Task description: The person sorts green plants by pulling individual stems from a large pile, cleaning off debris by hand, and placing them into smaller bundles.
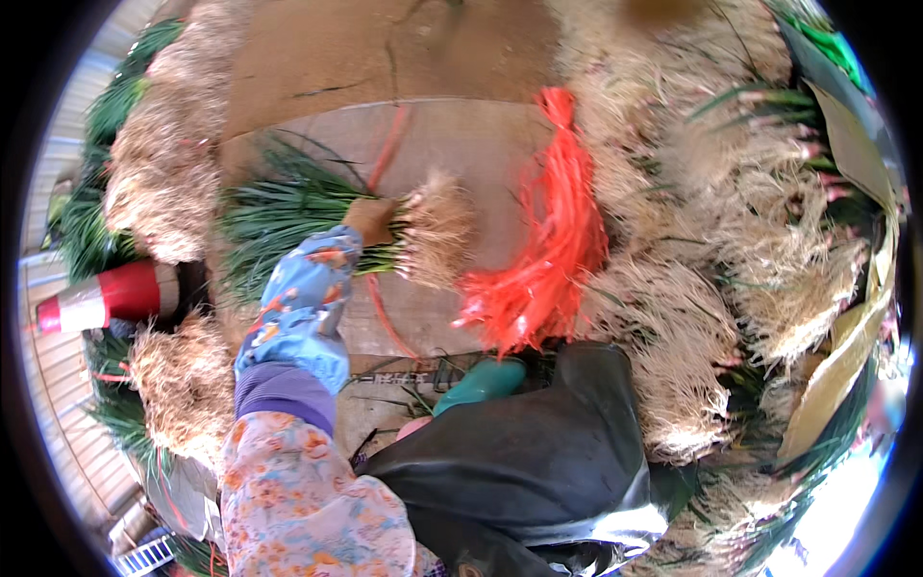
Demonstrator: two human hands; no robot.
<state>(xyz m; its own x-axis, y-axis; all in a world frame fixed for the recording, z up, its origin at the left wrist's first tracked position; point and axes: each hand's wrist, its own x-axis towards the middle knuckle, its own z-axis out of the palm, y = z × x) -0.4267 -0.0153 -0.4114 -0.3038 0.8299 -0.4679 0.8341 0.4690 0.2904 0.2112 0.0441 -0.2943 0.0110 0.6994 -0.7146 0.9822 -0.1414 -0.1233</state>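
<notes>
Red plastic strip (pixel 387 149) runs beneath a bundle of spring onions (pixel 312 204) lying left of the frame's centre, its green leaves toward the left and its pale beard of roots (pixel 442 231) toward the right. One length of strip shows above the bundle and another below it; they lie apart, with no knot or loop closed over the stalks, so the bundle seems gathered and placed but not yet bound.

The left hand (pixel 371 220), reaching up from the lower left in a blue patterned sleeve (pixel 306 288), lies on the stalks just short of the roots. Its fingers are too hidden to tell whether they grip or merely press. No right hand can be seen, so its state cannot be told.

Under the bundle is a flat brown sheet (pixel 461 130). Right of centre, a thick hank of red ribbon (pixel 553 236) lies near the roots, apparently ample for more bundles.

On the far left, rooted onions are stacked (pixel 168 178); red strips among those at lower left (pixel 113 376) suggest some are tied. Large heaps of onions (pixel 663 351) fill the right side; no bands show clearly there, so much probably remains.
</notes>
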